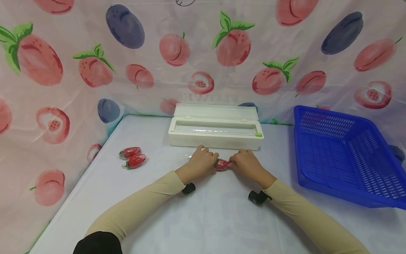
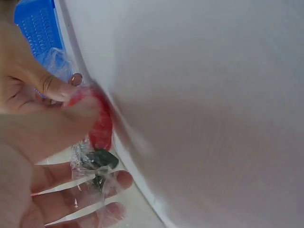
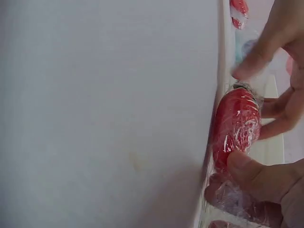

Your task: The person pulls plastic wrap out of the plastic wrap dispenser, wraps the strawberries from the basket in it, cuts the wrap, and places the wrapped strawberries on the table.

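Observation:
A red pepper [image 1: 222, 164] with a dark green stem end [image 2: 99, 159] is wrapped in clear cling film, low over the white table between both hands. My right hand [image 1: 248, 164] pinches the pepper's tip and the gathered film [image 3: 232, 197] there, thumb on top. At the stem end, my left hand [image 1: 201, 162] has its fingers spread behind the pepper and film. Its thumb [image 3: 254, 64] stands apart from those fingers, near the stem. Two more film-wrapped red peppers [image 1: 135, 161] lie together on the left of the table.
Behind the hands stands a white cling film box [image 1: 215, 143], lid raised, with a film roll inside and a green slider [image 1: 258, 134] at its right end. A blue plastic basket [image 1: 323, 183] sits at the right. A fruit-print cloth [image 1: 234, 84] hangs behind the table.

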Available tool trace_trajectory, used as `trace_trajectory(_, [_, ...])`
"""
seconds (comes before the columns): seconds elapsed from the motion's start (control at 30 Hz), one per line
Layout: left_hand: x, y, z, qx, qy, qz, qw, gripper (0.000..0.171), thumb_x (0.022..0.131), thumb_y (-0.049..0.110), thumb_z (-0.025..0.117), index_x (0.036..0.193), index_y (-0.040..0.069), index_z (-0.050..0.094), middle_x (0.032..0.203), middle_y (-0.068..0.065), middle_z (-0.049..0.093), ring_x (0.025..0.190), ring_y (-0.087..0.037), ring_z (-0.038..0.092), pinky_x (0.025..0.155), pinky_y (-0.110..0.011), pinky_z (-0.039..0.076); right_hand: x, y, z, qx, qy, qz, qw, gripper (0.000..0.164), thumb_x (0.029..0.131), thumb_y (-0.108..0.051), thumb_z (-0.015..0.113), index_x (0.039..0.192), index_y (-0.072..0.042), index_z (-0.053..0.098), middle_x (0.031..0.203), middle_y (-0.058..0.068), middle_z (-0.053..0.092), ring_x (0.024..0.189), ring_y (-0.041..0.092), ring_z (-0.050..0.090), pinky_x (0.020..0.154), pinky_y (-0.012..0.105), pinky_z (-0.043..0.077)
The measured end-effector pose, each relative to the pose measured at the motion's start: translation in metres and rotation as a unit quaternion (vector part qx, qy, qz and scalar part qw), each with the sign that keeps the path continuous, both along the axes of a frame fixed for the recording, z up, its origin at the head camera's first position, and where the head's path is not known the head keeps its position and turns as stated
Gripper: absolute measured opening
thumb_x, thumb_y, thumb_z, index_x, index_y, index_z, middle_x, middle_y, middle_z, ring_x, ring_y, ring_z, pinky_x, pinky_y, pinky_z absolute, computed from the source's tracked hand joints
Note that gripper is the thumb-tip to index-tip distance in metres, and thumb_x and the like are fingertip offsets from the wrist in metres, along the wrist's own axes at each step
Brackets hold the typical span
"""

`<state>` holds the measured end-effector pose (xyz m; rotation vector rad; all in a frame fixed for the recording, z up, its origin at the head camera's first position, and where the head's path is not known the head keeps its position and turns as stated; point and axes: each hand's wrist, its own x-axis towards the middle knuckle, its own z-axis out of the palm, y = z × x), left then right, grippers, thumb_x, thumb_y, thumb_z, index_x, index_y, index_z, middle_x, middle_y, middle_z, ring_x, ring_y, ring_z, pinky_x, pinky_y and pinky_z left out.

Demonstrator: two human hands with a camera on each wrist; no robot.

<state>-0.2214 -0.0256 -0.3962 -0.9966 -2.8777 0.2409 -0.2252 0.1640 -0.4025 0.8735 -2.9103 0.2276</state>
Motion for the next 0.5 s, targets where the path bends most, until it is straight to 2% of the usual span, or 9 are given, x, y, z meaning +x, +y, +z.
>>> trace_trajectory(0.1, [-0.0007,-0.0006,-0.0014,-0.006,0.003,0.000,1.0000,0.036,0.082,0.041,0.068,0.107,0.015,0.066,0.100,0.000,0.071,0.097,-0.018,0.063,0.102,-0.042,0.038,0.0003,0.0002,-0.0004,0.007,-0.004,-0.002,1.000,0.012,0.081,-0.024,0.070,0.085,-0.013,0.076,0.081,0.000,0.071,0.077,0.020,0.059,0.072,0.041,0.046])
trace_trajectory(0.23, [-0.0020,-0.0003,-0.0041,-0.013,0.020,0.007,0.9997,0.030,0.085,0.043,0.063,0.097,0.018,0.072,0.097,0.001,0.071,0.097,-0.018,0.063,0.103,-0.043,0.038,0.0005,0.0000,-0.0002,-0.012,0.004,-0.003,1.000,0.012,0.082,-0.021,0.070,0.087,-0.010,0.073,0.080,0.001,0.068,0.078,0.020,0.058,0.070,0.039,0.047])
trace_trajectory(0.33, [-0.0018,-0.0001,-0.0050,-0.016,0.023,0.015,0.9995,0.030,0.086,0.045,0.061,0.093,0.018,0.072,0.094,0.001,0.071,0.095,-0.018,0.063,0.103,-0.044,0.037,0.0003,0.0002,0.0008,-0.029,-0.001,-0.003,1.000,0.014,0.079,-0.021,0.074,0.086,-0.010,0.070,0.077,0.000,0.068,0.074,0.018,0.057,0.068,0.037,0.046])
trace_trajectory(0.43, [-0.0011,0.0002,-0.0055,-0.019,0.024,0.021,0.9993,0.030,0.086,0.045,0.060,0.091,0.018,0.072,0.091,0.000,0.072,0.092,-0.018,0.064,0.103,-0.045,0.036,0.0003,0.0014,0.0016,-0.037,-0.020,0.001,0.999,0.021,0.073,-0.026,0.078,0.084,-0.011,0.067,0.073,-0.002,0.065,0.069,0.014,0.054,0.065,0.033,0.044])
trace_trajectory(0.5, [-0.0006,0.0006,-0.0050,-0.018,0.023,0.025,0.9992,0.030,0.086,0.045,0.060,0.091,0.018,0.072,0.090,0.000,0.072,0.091,-0.019,0.064,0.103,-0.045,0.036,0.0001,0.0029,0.0032,-0.043,-0.046,0.008,0.998,0.020,0.074,-0.024,0.075,0.086,-0.011,0.065,0.076,-0.002,0.065,0.071,0.014,0.055,0.068,0.034,0.044])
